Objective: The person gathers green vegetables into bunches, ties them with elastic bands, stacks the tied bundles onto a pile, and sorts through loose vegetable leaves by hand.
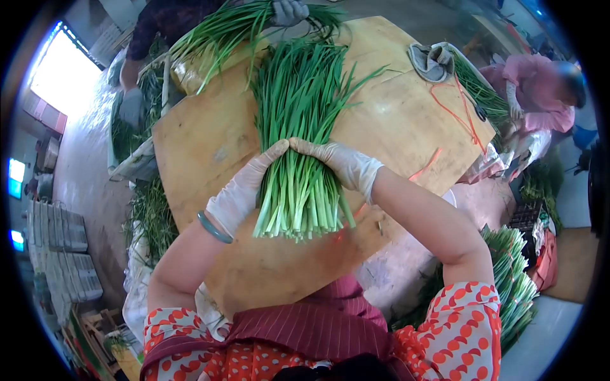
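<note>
A thick bundle of long green leafy stalks (302,101) lies on the tan board (210,146), its pale cut ends toward me. My left hand (251,181), in a white glove, wraps the bundle's left side. My right hand (343,164), gloved too, wraps its right side. The two thumbs meet on top of the stalks; the fingers beneath are mostly hidden. Red string (467,117) lies on the board at the right, near a grey glove (432,62).
Across the board, a co-worker's gloved hand (289,11) is at another leafy bunch (222,38). A person in pink (534,89) sits at the right. More bundles (511,279) stand at lower right. White crates (63,241) are stacked at the left.
</note>
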`<state>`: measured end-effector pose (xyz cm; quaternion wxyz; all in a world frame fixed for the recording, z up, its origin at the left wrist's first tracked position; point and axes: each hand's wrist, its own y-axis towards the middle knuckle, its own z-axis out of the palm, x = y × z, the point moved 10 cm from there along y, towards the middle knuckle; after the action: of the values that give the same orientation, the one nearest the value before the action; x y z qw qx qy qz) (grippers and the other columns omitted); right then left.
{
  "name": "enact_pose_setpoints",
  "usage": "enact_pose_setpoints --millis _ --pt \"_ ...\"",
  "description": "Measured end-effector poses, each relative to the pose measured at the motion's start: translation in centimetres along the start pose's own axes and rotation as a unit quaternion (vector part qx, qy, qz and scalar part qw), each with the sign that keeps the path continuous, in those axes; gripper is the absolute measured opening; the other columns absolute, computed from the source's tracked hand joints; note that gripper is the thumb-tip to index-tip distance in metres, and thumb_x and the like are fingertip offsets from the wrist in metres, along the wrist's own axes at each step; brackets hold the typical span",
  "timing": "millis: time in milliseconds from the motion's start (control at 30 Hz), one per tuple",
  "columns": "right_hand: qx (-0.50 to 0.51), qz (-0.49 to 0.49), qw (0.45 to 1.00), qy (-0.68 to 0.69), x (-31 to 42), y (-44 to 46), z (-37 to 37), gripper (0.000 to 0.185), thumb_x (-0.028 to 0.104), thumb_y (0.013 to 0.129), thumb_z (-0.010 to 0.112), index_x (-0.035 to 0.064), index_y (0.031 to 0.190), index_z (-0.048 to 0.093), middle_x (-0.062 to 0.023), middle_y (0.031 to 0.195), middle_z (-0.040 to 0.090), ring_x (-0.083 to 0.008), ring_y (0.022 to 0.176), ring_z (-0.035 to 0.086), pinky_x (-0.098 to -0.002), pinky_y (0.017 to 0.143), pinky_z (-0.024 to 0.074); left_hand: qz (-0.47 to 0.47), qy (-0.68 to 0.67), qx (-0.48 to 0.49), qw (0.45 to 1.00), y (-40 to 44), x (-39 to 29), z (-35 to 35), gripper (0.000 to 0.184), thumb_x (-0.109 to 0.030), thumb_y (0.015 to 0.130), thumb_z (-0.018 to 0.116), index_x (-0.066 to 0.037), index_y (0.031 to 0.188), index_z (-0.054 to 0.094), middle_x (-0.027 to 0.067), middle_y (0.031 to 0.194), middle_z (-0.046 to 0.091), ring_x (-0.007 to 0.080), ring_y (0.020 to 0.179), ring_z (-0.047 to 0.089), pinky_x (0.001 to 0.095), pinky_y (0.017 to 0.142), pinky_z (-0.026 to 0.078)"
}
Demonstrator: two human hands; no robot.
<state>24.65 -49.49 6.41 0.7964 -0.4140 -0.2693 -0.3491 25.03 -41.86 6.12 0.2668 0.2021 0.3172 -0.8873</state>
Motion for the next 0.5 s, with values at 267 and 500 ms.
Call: enact_pose_setpoints --millis 267,500 --pt "0.012 0.064 0.996 0.055 -6.7 -1.2 6.0 0.053 0.037 0.072 0.076 0.0039 0.109 0.058 -0.0098 0.103 0.065 -0.0212 0.086 0.065 -0.0379 0.078 0.0541 0.020 0.021 -0.040 0.999 -8.7 2.2 -2.3 0.036 -0.028 0.088 0.060 -0.004 0.115 0.055 0.0096 0.106 0.063 0.0176 0.091 0.063 0.0317 0.085 0.051" --pt "0.065 -0.077 0.993 -0.065 -3.8 -3.4 10.8 0.058 0.032 0.074 0.076 0.0024 0.117 0.053 -0.0076 0.107 0.062 -0.0162 0.094 0.061 -0.0299 0.085 0.0486 0.176 0.117 -0.022 0.977 -13.5 -0.9 -1.8 0.046 -0.024 0.079 0.070 -0.003 0.116 0.052 0.0070 0.105 0.061 0.0165 0.093 0.060 0.0306 0.085 0.049"
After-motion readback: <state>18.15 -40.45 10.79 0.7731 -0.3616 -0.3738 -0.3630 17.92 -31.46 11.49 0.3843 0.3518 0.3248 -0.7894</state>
